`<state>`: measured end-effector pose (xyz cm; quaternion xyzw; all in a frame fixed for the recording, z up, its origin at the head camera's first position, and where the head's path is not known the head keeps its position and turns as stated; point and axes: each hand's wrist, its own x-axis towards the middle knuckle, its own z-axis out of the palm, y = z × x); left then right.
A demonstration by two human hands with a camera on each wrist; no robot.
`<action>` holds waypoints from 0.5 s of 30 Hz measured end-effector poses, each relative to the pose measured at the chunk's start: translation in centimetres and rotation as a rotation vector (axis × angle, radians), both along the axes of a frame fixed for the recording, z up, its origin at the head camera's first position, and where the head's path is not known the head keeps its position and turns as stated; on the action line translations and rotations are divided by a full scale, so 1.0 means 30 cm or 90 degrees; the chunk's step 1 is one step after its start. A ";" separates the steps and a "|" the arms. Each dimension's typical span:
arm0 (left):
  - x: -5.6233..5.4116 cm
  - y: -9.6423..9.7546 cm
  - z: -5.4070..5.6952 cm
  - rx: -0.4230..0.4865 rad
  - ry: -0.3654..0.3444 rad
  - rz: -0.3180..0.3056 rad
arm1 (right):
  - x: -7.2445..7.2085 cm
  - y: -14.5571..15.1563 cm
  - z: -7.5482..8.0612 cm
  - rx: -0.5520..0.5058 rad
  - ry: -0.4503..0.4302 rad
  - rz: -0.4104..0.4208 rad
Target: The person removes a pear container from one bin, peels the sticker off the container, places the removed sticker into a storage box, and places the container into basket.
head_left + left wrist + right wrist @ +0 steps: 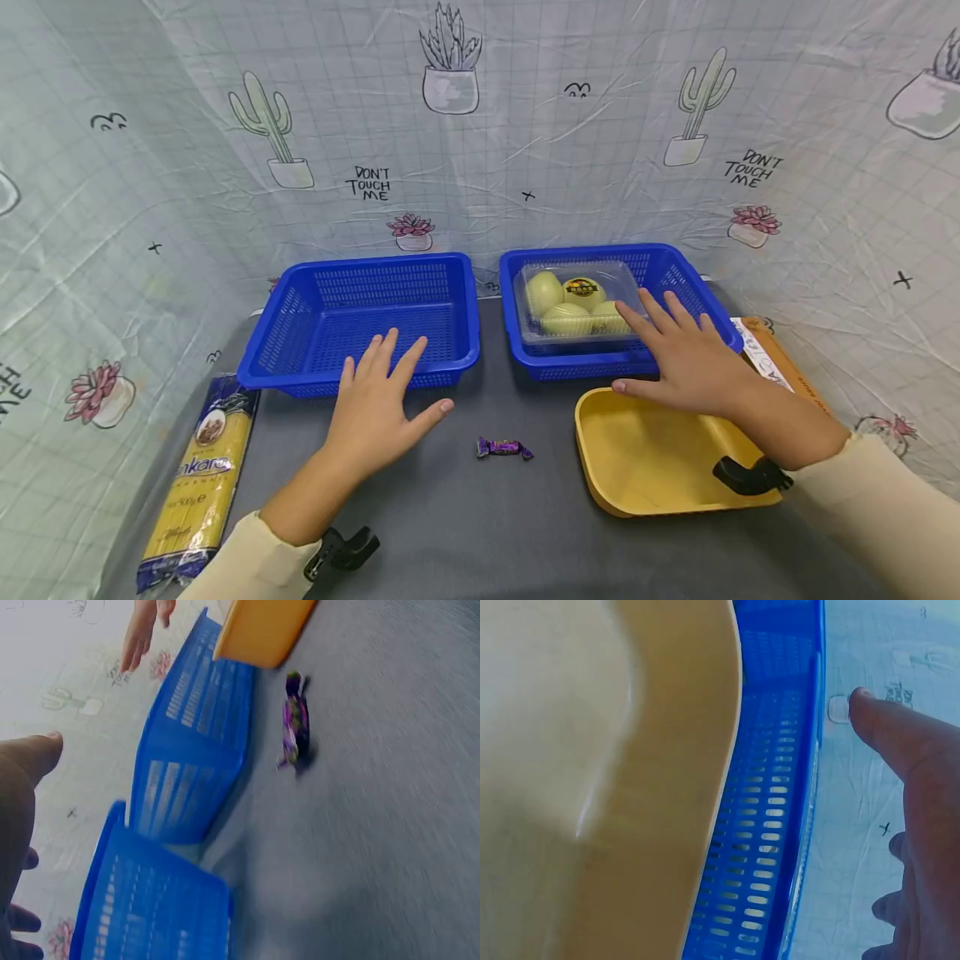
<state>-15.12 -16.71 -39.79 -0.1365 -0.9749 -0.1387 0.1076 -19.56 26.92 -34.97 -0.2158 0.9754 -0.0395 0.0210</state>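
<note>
Fingers spread, my left hand [375, 417] hovers by the near rim of the left blue basket [360, 379], which holds nothing. My right hand [686, 358] is spread too, above the far edge of the yellow tray [637, 467] and the near right part of the right blue basket [547, 367]. In that basket lies a clear plastic box [577, 304] of pale round produce, partly covered by my fingertips in the head view. Between the hands, on the grey table, is a candy in a purple wrapper [504, 448], also in the left wrist view. Neither hand holds anything.
A yellow pack of pasta [202, 475] lies at the left edge, beside the left basket. An orange and white packet [780, 358] lies right of the right basket, partly hidden by my forearm. A patterned cloth [495, 150] hangs behind and along both sides.
</note>
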 end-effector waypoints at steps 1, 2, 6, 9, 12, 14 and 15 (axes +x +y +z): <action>-0.005 0.013 0.001 0.011 0.004 -0.007 | -0.005 0.002 0.001 -0.003 -0.003 0.001; -0.010 0.026 0.003 0.022 0.008 -0.015 | -0.010 0.004 0.002 -0.007 -0.005 0.001; -0.035 0.080 0.014 0.062 0.022 -0.051 | -0.028 0.013 0.010 -0.023 -0.007 0.003; -0.053 0.118 0.022 0.082 0.028 -0.074 | -0.043 0.018 0.018 -0.044 -0.002 0.014; -0.069 0.152 0.029 0.102 0.029 -0.091 | -0.062 0.023 0.022 -0.062 -0.005 0.025; -0.077 0.173 0.033 0.119 0.031 -0.097 | -0.077 0.026 0.024 -0.072 -0.018 0.027; -0.082 0.183 0.034 0.127 0.034 -0.099 | -0.084 0.027 0.025 -0.077 -0.025 0.027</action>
